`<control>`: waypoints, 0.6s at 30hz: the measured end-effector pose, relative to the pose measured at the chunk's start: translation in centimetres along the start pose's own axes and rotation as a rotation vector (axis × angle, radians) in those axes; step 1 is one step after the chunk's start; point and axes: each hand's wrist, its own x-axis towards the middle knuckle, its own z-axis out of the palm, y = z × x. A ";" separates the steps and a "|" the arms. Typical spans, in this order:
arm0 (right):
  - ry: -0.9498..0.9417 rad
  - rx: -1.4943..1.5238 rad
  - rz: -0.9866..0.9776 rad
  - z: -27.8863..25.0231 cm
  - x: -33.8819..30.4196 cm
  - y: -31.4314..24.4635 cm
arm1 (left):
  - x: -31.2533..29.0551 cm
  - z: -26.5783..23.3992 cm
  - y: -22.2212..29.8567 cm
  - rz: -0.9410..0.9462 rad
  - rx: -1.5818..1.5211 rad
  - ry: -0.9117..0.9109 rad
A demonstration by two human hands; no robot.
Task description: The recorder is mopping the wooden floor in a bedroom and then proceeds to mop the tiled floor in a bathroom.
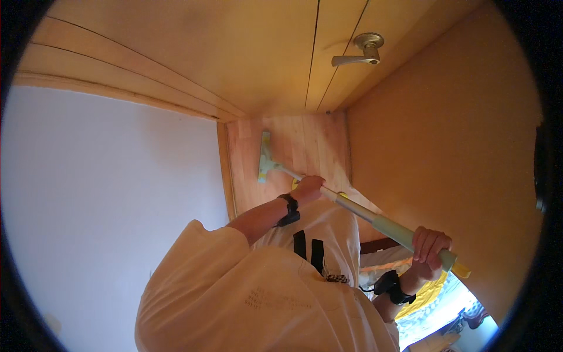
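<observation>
**Mop held in both hands, head down on the wood floor**

Mop (352,208) runs diagonally thru the view: its flat head (265,157) w/ pale green-yellow pad lies on the light wood floor (311,146), near the foot of the door, and the handle slopes back toward you at lower right.

Your left hand (308,189) is wrapped around the thin metal section of the handle, about mid-shaft, fingers closed on it. A black wrist strap (289,208) sits just behind that hand. Your right hand (430,245) grips the thicker pale green upper section near the handle's end, fingers curled over the top, fully closed. It has a black wrist strap (394,287) too, w/ a thin cable leading off it.

You're wearing a cream hooded top (258,287) w/ black straps at the chest; it fills the lower middle of the view.

Surroundings: a wooden door (234,53) up top w/ a silver lever handle (359,51), a white wall (105,205) on your left w/ a wood skirting strip along the floor edge, an orange-tan wall (451,146) on your right. Yellow and blue fabric (434,302) shows at lower right, below your right hand; can't tell what it belongs to.
</observation>
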 end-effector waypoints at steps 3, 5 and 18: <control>0.019 -0.002 0.012 0.1 0.1 0.1 | 0.2 -0.4 0.0 -0.031 0.026 -0.041; 0.026 -0.013 0.015 0.1 0.2 0.1 | 0.5 -1.2 0.2 -0.029 0.038 -0.135; 0.015 -0.046 -0.023 1.7 0.6 0.0 | 0.3 -3.2 -1.6 -0.013 0.073 -0.176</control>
